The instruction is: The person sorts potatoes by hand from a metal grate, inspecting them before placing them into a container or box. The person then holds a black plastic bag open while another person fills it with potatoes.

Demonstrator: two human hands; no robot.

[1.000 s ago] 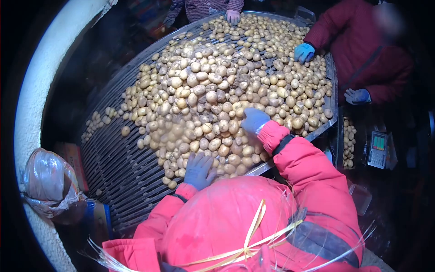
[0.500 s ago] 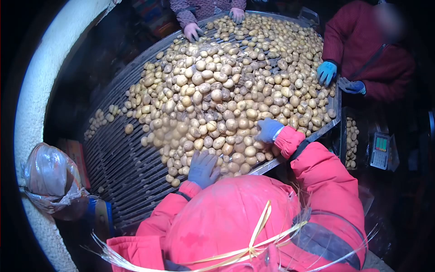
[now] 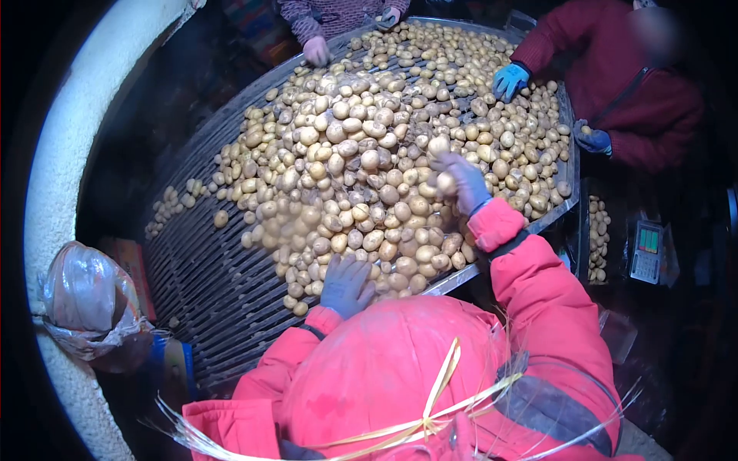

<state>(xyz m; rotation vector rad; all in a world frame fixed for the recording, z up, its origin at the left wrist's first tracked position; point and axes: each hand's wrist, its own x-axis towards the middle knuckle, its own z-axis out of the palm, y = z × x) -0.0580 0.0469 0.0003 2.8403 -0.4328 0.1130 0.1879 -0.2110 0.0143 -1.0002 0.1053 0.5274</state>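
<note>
Nearest, the left hand (image 3: 345, 283) lies flat on the potato heap (image 3: 346, 177) at the near rim of the slatted table (image 3: 200, 284), fingers spread, gripping nothing. Further in and to its right, the right hand (image 3: 463, 183) is up off the heap — fingers curled round a potato (image 3: 440, 146) held at the fingertips, beyond the palm. Farther on, a co-worker's blue glove (image 3: 509, 79) touches the heap.

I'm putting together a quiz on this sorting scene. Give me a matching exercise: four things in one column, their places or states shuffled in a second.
1. left hand
2. right hand
3. plastic bag
4. co-worker's blue glove

a. far left, beside the table
b. raised, gripping potatoes
c. at the heap's far right edge
d. spread flat on the heap

Pairs: 1-d, 2-b, 3-a, 4-c
</note>
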